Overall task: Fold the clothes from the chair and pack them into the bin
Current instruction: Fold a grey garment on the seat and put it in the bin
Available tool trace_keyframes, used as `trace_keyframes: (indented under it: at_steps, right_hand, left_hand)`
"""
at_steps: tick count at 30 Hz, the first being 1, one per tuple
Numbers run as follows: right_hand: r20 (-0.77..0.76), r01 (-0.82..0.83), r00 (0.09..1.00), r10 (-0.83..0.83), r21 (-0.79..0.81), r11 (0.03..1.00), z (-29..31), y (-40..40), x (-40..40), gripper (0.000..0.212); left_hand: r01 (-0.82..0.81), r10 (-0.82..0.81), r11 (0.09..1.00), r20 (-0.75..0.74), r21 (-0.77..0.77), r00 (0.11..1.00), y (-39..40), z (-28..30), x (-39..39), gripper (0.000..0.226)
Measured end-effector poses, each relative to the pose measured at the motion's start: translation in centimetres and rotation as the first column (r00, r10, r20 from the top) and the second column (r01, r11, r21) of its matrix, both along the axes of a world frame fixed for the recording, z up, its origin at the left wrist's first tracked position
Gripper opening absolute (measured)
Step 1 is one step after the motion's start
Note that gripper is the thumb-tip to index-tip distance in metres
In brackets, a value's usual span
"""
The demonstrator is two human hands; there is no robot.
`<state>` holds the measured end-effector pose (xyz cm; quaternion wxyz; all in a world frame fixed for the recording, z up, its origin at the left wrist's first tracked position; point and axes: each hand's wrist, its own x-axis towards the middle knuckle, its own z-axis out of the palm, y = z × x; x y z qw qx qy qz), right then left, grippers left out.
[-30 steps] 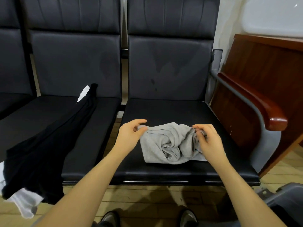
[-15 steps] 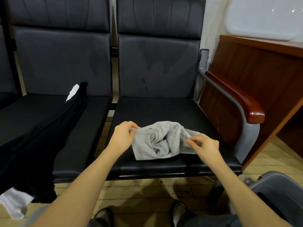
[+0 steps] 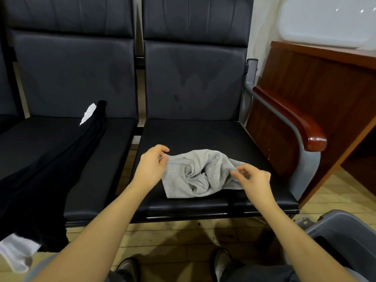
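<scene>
Head view
Grey garment [image 3: 200, 174]: crumpled at the front of the right chair seat [image 3: 195, 133], centre frame.
Left hand [image 3: 151, 166]: pinching the garment's 9 o'clock edge.
Right hand [image 3: 254, 180]: fingertips pinching its 3 o'clock edge.
Black garment [image 3: 50, 169]: draped over the seat at 9 o'clock.
Bin [image 3: 345, 231]: grey, at 4 o'clock on the floor.

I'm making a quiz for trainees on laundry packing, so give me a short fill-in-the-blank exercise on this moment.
1. The crumpled grey cotton garment lies on the black padded chair seat nearest the wooden ____.
2. Each hand, the left hand and the right hand, ____ an edge of that garment.
3. The long black garment is draped over the seat to the ____ of the grey one.
4. The grey plastic bin stands on the ____.

Missing words: armrest; pinches; left; floor
</scene>
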<state>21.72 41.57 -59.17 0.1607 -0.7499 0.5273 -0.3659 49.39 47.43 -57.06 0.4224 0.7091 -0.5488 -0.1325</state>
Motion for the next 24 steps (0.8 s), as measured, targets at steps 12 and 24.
trace_keyframes:
  at_steps: [12, 24]
  right_hand:
    - [0.016, -0.013, 1.0, 0.018, -0.299, 0.954, 9.1, -0.1, 1.2, 0.009]
    - [0.178, 0.051, 0.984, 0.015, -0.359, 0.932, 23.0, 1.0, 2.3, 0.01]
  left_hand:
    - [0.08, -0.048, 0.947, 0.11, -0.311, 0.993, 1.6, 6.6, -0.1, 0.023]
    - [0.187, -0.049, 0.881, 0.31, -0.435, 0.949, 2.2, 19.3, 0.4, 0.03]
